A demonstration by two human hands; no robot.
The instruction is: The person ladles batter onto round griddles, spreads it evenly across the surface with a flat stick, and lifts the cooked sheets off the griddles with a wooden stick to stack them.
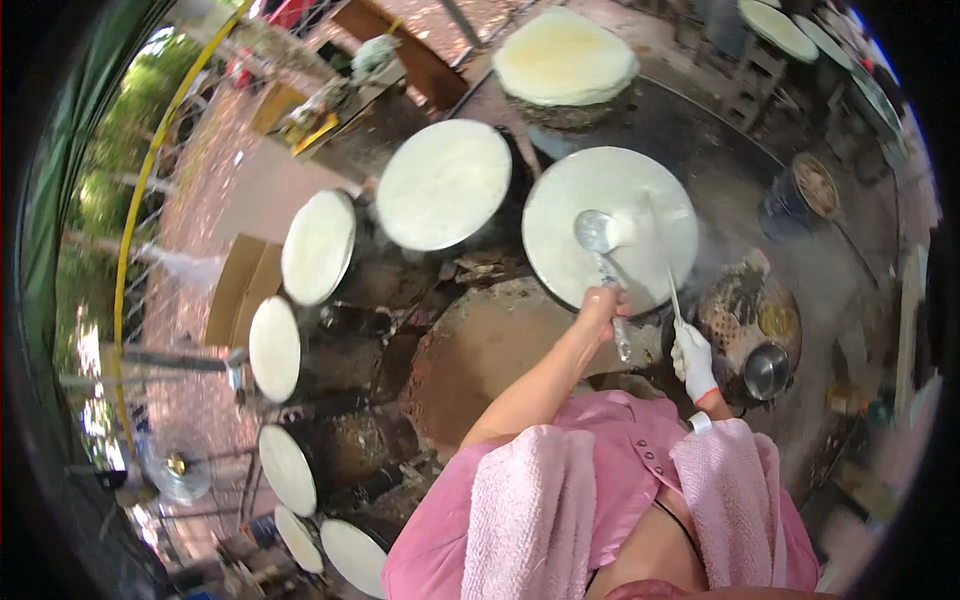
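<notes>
My bare left hand (601,306) grips the handle of a metal ladle (594,229). The handle looks wrapped in clear plastic. The ladle's round bowl rests on or just over a large round white cooking surface (559,251), with a bright white patch beside the bowl. In a white work glove with a red cuff, my right hand (693,358) holds a thin, long blade or stick (673,291). It points away over the right part of the same surface, its far end blurred. Whether its tip touches the surface I cannot tell.
Several more round white-topped drums (444,184) curve away to the left. Another white disc (564,58) lies on a thick round base at the back. On my right stand a round stand (739,300) with a metal bowl (766,371) and a bucket (811,187). A fan (177,465) is at lower left.
</notes>
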